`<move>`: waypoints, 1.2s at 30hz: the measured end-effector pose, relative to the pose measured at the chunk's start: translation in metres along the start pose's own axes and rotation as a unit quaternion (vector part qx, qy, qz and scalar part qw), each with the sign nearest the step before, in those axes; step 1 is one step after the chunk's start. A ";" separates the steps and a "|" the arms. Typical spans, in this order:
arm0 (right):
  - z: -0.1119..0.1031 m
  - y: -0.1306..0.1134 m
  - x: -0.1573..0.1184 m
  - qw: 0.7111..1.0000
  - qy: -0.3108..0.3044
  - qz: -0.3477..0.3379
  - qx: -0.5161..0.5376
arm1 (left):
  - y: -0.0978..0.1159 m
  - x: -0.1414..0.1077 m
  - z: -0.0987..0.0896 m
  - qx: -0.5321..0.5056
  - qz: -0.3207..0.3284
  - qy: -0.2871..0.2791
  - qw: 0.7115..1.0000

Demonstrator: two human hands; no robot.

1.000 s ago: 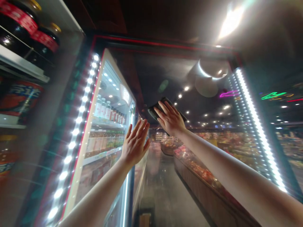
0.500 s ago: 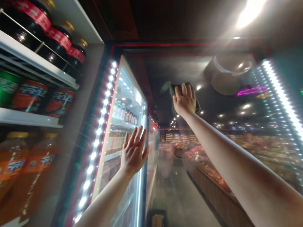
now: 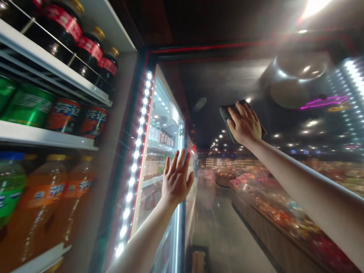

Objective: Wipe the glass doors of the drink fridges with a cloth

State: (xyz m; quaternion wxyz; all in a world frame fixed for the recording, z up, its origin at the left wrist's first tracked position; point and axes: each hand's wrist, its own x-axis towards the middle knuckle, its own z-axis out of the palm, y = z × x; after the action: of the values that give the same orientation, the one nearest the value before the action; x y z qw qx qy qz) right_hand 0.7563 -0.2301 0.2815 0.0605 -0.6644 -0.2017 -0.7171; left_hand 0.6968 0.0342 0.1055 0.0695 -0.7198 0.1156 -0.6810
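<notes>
My right hand (image 3: 245, 123) presses a dark cloth (image 3: 227, 113) against the upper part of a see-through glass door (image 3: 216, 83). The fingers lie over the cloth, whose corners stick out at the upper left and on the right. Lower and to the left, my left hand (image 3: 178, 180) is spread with its palm toward the same glass and holds nothing. Whether that palm touches the pane cannot be told.
On the left, shelves of an open drinks cooler (image 3: 125, 87) hold cola bottles (image 3: 88, 49), cans (image 3: 62, 113) and orange soda bottles (image 3: 54, 189). An LED strip (image 3: 136, 151) runs along the door's edge. Beyond the glass are an aisle (image 3: 218, 227) and a long goods display (image 3: 261, 212).
The view has shifted so that the cooler shows more on the left. My right hand and the cloth have moved right along the glass, and the cloth has tilted. My left hand stays spread.
</notes>
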 end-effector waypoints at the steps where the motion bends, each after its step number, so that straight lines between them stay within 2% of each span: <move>1: 0.006 -0.006 0.014 0.999 0.011 0.031 0.003 | -0.001 -0.001 0.000 0.001 0.000 0.000 1.000; 3: 0.017 -0.026 0.039 0.998 0.020 0.055 0.021 | -0.002 -0.001 0.000 0.003 0.002 0.004 1.000; 7: 0.032 -0.080 0.063 0.997 0.017 0.012 0.077 | -0.005 -0.002 0.000 0.001 0.010 0.005 1.000; 10: 0.033 -0.116 0.056 0.995 -0.014 -0.033 0.091 | -0.006 -0.001 -0.002 -0.002 0.008 -0.009 1.000; 13: 0.023 -0.130 0.028 0.987 -0.054 -0.120 0.093 | -0.004 0.001 -0.004 -0.004 0.001 -0.021 1.000; 15: 0.010 -0.118 0.005 0.973 -0.075 -0.194 0.099 | -0.003 0.002 -0.005 -0.009 -0.002 -0.023 1.000; 18: -0.008 -0.071 -0.017 0.953 -0.097 -0.266 0.105 | -0.001 0.001 -0.005 -0.013 -0.006 -0.018 1.000; 20: -0.013 -0.035 -0.017 0.961 -0.090 -0.242 0.099 | 0.000 -0.001 -0.005 -0.007 -0.007 -0.016 1.000; 21: -0.013 -0.020 -0.014 0.972 -0.074 -0.203 0.097 | 0.001 -0.001 -0.004 -0.003 -0.010 -0.016 1.000; 23: -0.008 -0.005 -0.001 0.985 -0.046 -0.137 0.096 | 0.001 -0.003 -0.003 0.002 -0.015 -0.015 1.000; 24: -0.003 -0.006 0.007 0.989 -0.031 -0.109 0.097 | 0.001 -0.003 -0.003 0.004 -0.017 -0.013 1.000; 26: 0.007 -0.023 0.022 0.993 -0.007 -0.070 0.099 | 0.001 -0.005 -0.003 0.006 -0.016 -0.011 1.000; 30: 0.026 -0.093 0.043 0.994 0.006 -0.037 0.105 | 0.000 -0.007 -0.004 0.003 -0.011 -0.012 1.000; 33: 0.033 -0.141 0.041 0.990 -0.009 -0.075 0.118 | -0.001 -0.007 -0.003 -0.007 -0.008 -0.007 1.000; 36: 0.029 -0.161 0.020 0.977 -0.039 -0.158 0.137 | -0.005 -0.007 -0.004 -0.026 -0.008 -0.006 1.000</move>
State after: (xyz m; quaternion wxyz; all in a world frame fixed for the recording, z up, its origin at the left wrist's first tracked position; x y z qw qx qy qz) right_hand 0.7235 -0.0691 0.2682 0.0289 -0.6373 -0.4023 -0.6567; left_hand 0.6930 0.0410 0.1001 0.0459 -0.7263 0.1275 -0.6738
